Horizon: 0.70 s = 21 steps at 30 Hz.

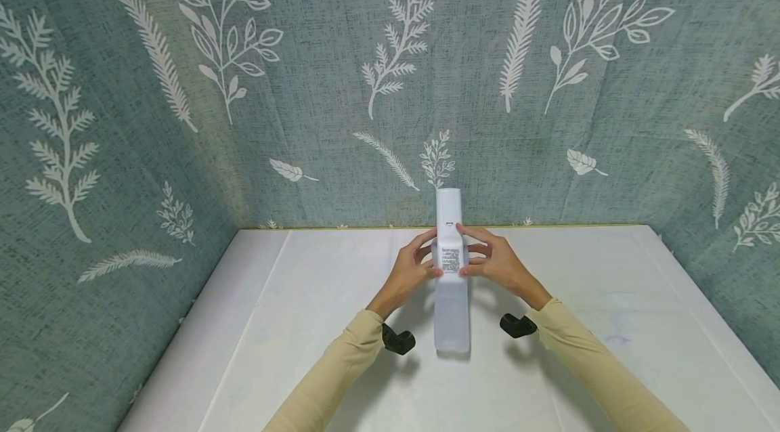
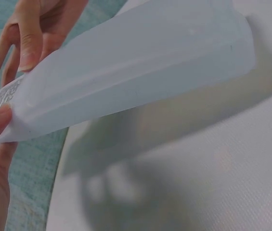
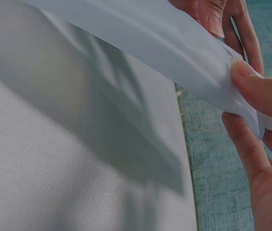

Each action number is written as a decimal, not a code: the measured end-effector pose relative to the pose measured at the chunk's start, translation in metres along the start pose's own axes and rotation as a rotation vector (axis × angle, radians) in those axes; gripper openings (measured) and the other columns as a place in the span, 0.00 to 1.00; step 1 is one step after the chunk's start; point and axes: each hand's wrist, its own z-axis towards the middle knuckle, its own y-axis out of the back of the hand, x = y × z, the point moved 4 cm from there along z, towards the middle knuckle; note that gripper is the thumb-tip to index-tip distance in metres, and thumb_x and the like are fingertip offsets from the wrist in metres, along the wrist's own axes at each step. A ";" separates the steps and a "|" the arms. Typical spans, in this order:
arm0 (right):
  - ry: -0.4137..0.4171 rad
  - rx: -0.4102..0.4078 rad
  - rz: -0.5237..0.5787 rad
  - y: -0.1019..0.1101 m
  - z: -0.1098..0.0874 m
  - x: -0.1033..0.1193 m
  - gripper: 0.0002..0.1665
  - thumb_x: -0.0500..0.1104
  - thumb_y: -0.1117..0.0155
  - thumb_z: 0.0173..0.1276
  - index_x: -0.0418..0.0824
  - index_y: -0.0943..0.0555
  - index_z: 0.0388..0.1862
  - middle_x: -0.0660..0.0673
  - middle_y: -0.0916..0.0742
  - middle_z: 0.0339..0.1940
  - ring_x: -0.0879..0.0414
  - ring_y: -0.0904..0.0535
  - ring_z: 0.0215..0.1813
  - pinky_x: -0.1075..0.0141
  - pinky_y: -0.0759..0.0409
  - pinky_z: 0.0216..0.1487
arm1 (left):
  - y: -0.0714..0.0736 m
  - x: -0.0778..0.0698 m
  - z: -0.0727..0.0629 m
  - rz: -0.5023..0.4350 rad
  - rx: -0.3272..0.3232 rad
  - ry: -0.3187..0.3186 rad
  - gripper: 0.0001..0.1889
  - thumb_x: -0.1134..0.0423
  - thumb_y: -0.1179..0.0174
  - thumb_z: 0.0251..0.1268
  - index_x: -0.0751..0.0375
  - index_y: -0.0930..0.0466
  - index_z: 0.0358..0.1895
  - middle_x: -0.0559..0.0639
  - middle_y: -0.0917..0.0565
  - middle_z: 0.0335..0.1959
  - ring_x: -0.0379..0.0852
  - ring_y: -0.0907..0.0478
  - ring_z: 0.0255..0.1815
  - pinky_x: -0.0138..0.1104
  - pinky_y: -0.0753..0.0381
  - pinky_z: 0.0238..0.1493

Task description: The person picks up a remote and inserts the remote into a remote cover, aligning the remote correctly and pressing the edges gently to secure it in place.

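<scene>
A long white plastic device [image 1: 451,313] is held lengthwise over the table, its narrower white end toward the wall and its wider, translucent-looking body toward me. A printed label [image 1: 450,259] sits near its middle. My left hand [image 1: 411,269] grips the left side at the label, thumb on the upper face and fingers round the edge. From the right, my right hand [image 1: 496,263] holds the same section, with its thumb beside the label and a fingertip near the narrow end. In the left wrist view the smooth body [image 2: 140,62] slants above its shadow; the right wrist view shows both thumbs at the label.
The white table [image 1: 292,324] ends at a patterned green fabric wall [image 1: 329,80] just beyond the device. More of this fabric rises at the left and right sides. Black wrist-camera mounts [image 1: 399,340] jut inward from both sleeves.
</scene>
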 end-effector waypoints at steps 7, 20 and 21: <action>0.008 -0.002 0.001 0.000 0.000 -0.004 0.49 0.24 0.28 0.48 0.38 0.36 0.71 0.37 0.33 0.69 0.34 0.29 0.60 0.57 0.21 0.51 | 0.000 0.000 -0.001 -0.029 0.012 0.013 0.43 0.93 0.50 0.43 0.64 0.38 0.69 0.57 0.40 0.71 0.56 0.38 0.68 0.39 0.28 0.59; 0.012 -0.007 0.021 0.000 -0.002 -0.002 0.48 0.24 0.29 0.48 0.36 0.35 0.70 0.36 0.34 0.70 0.34 0.29 0.60 0.60 0.20 0.50 | -0.006 -0.025 -0.014 -0.027 0.015 0.002 0.39 0.92 0.50 0.46 0.73 0.39 0.68 0.63 0.40 0.70 0.62 0.40 0.68 0.44 0.29 0.60; 0.011 -0.008 0.023 0.000 -0.002 -0.002 0.48 0.24 0.29 0.48 0.36 0.35 0.70 0.36 0.34 0.70 0.34 0.29 0.61 0.60 0.20 0.50 | -0.006 -0.025 -0.014 -0.026 0.015 0.005 0.39 0.92 0.50 0.46 0.72 0.39 0.68 0.63 0.40 0.70 0.61 0.40 0.68 0.43 0.29 0.60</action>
